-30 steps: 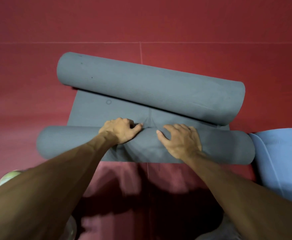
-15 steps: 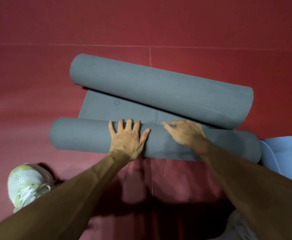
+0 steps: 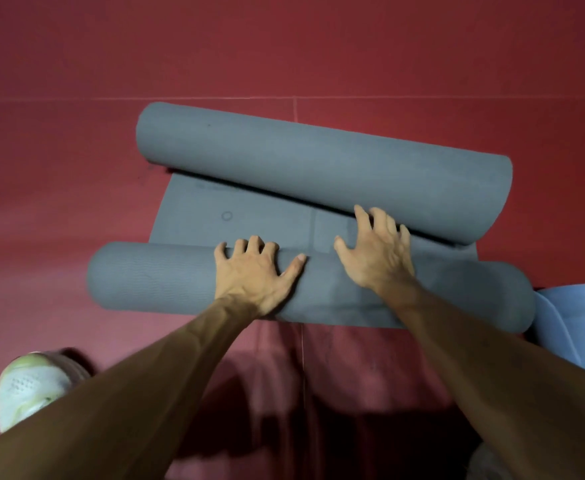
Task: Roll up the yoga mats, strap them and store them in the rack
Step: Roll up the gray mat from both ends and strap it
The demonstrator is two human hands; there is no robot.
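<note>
Head view, looking down at the floor.

1. Mat (image 3: 249,209), grey, one piece, lying on the red floor (image 3: 76,64). Rolled in from both ends, with a short flat strip left between the rolls. The strip carries a small printed ring (image 3: 227,215) and a faint line.
2. Far roll (image 3: 319,161), the thicker of the two. It lies slantwise, its right end nearer the person than its left.
3. Near roll (image 3: 152,282), thinner, lying across in front of the person. Its right end touches item 6.
4. Left hand (image 3: 256,271). Palm flat on top of the near roll, close to its middle. The four fingers are bent, their tips hooked over the roll's far edge where it meets the flat strip. The thumb is stretched out to the right along the roll. It grips the near roll.
5. Right hand (image 3: 377,251). The heel rests on the near roll just right of the left hand. The fingers are spread and nearly straight, reaching over the flat strip, their tips at the foot of the far roll. Whether they touch that roll cannot be told. It holds nothing.
6. Second mat (image 3: 568,323), light blue, at the right edge, only partly in view.
7. Shoe (image 3: 31,386), white and pale green, lower left, half hidden behind the left forearm.
8. Floor seams: thin lines, one running across beyond the far roll, one running towards the person.
</note>
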